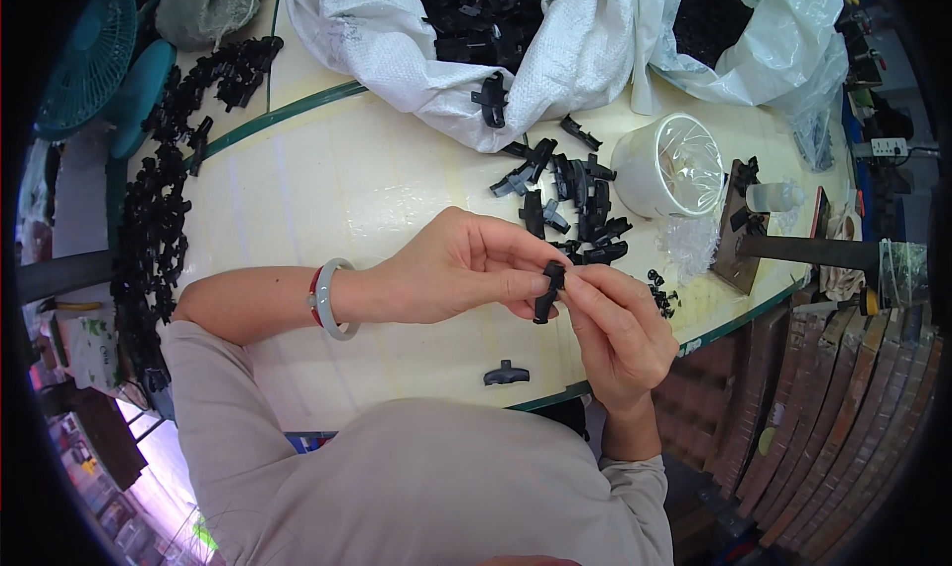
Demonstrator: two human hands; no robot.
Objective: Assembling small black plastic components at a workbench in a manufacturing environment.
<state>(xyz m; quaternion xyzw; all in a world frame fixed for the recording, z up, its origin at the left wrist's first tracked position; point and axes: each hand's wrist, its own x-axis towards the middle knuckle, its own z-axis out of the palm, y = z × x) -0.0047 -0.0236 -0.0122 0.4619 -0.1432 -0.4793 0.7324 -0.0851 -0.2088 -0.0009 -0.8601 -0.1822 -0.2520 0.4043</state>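
My left hand (451,268) and my right hand (620,328) meet over the pale table (327,179), both pinching one small black plastic part (547,290) between thumbs and fingertips. A pale bangle with a red band circles my left wrist (330,298). Just beyond my fingers lies a loose pile of similar black plastic parts (575,204). One more black part (507,374) lies alone near the table's front edge, below my hands.
A white woven sack (397,40) full of black parts sits at the back, a clear plastic bag (764,40) beside it. A white round container (669,166) holds clear pieces. A long row of black parts (159,199) runs along the left edge. A teal fan (89,60) stands far left.
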